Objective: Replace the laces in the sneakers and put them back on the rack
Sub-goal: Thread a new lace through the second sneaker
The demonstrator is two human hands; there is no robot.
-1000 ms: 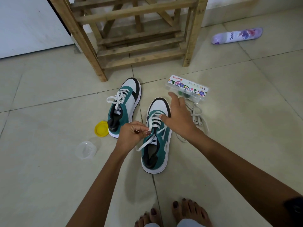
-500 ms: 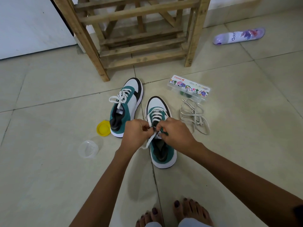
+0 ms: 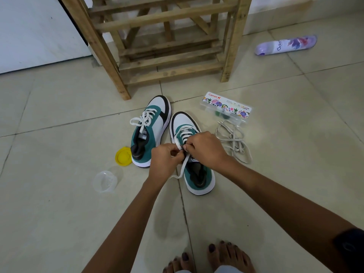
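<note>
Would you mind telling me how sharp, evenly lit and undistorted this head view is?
Head view: soft, even light; faint shadows under the arms on the floor; wide-angle bending of the rack posts; both hands and sneakers sharp, no glare.

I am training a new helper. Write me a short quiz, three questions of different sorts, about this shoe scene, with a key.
1. True or false: the left sneaker already has a tied bow.
2. Both hands pinch the lace of which shoe? A) the right sneaker B) the left sneaker
3. Fill in: the loose old laces lie on the floor beside the clear ____.

Key: 1 true; 2 A; 3 box. The left hand and right hand work over the tongue.
</note>
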